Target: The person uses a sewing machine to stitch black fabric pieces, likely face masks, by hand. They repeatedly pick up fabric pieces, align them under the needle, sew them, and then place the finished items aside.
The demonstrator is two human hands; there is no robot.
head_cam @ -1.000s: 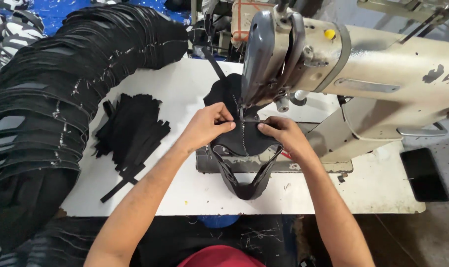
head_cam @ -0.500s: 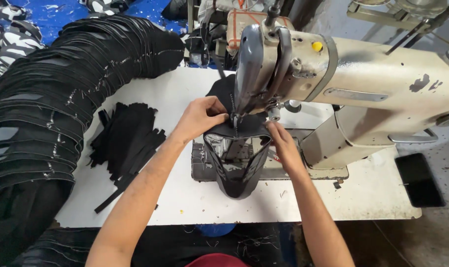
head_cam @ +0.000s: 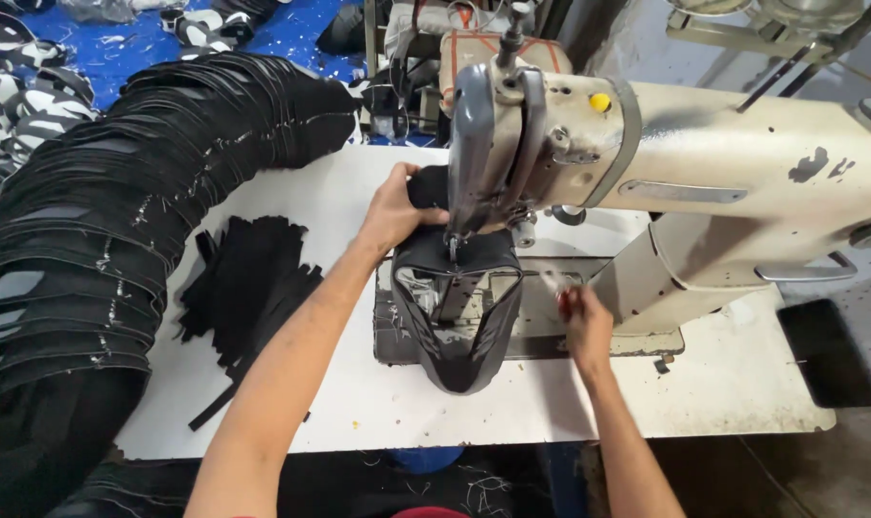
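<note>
A black shoe-upper piece (head_cam: pixel 455 326) with an open U-shaped middle lies on the bed of a cream industrial sewing machine (head_cam: pixel 714 192), its top edge under the needle. My left hand (head_cam: pixel 395 216) reaches in from the left and grips the far end of the black piece beside the machine head. My right hand (head_cam: pixel 585 324) is off the piece, to its right on the machine bed. Its fingers are curled shut, with a small blurred pale thing at the fingertips that I cannot identify.
A long curved stack of black cut pieces (head_cam: pixel 109 230) fills the left side of the white table (head_cam: pixel 340 412). A loose pile of black strips (head_cam: pixel 248 288) lies beside my left forearm. Black-and-white patterned pieces (head_cam: pixel 33 67) lie on a blue sheet behind.
My right hand has let go of the black piece and drawn back to the right. My left hand has moved further back beside the machine head, and the piece has shifted under the needle.
</note>
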